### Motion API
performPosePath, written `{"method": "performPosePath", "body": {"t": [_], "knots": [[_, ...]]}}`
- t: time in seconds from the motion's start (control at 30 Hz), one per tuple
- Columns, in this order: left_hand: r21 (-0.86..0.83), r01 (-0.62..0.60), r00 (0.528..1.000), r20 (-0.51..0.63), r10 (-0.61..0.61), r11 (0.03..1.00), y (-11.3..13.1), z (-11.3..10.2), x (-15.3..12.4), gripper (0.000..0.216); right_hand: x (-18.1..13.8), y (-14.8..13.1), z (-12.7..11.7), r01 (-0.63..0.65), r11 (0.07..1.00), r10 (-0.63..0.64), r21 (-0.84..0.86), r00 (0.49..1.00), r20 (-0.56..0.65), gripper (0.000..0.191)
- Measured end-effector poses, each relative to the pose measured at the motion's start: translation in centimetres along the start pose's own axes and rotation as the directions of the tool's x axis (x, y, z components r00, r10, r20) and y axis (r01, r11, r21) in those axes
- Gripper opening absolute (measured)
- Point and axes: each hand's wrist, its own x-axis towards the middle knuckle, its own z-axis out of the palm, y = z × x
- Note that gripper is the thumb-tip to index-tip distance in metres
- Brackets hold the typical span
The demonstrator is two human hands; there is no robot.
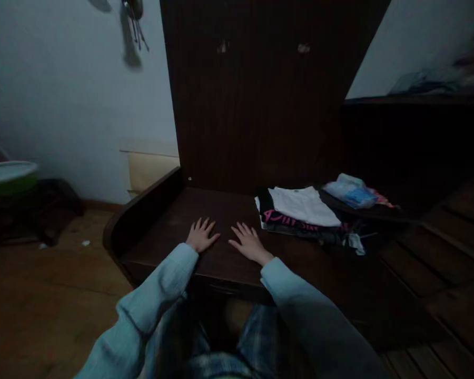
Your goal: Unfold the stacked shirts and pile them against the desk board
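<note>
Both hands [225, 239] flat, dark wooden bench [161, 226], folded clothes [300, 210]

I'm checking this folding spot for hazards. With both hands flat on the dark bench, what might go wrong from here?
1. The folded clothes lie close to the right hand; a sideways sweep might topple the stack.
2. The plastic bag sits near the bench edge and may slide off if the stack is nudged.
3. The light is dim, so the left hand could misjudge the raised rim.
</note>
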Motion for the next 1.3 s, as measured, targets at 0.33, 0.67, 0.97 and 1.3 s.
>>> {"method": "performPosePath", "body": {"t": [0.33,0.67,0.97,1.3], "knots": [[-0.014,0.022,1.0,0.005,-0.022,1.0,0.51,-0.51,-0.29,0.063,-0.06,0.25,-0.04,0.003,1.0,-0.003,-0.007,1.0,0.003,0.063],[-0.028,0.026,1.0,0.008,-0.026,0.999,0.74,-0.85,-0.53,0.062,-0.09,0.17,0.01,-0.002,1.0,0.002,-0.005,1.0,0.003,0.063],[-0.028,0.02,1.0,-0.008,-0.02,0.999,0.61,-0.77,-0.64,0.062,-0.2,0.16,0.07,0.01,1.0,-0.01,0.002,1.0,-0.012,0.061],[-0.083,0.005,1.0,-0.03,-0.008,0.997,0.58,-0.85,-0.81,0.058,-0.15,0.3,0.51,0.004,1.0,-0.005,-0.01,0.999,-0.04,0.059]]}}
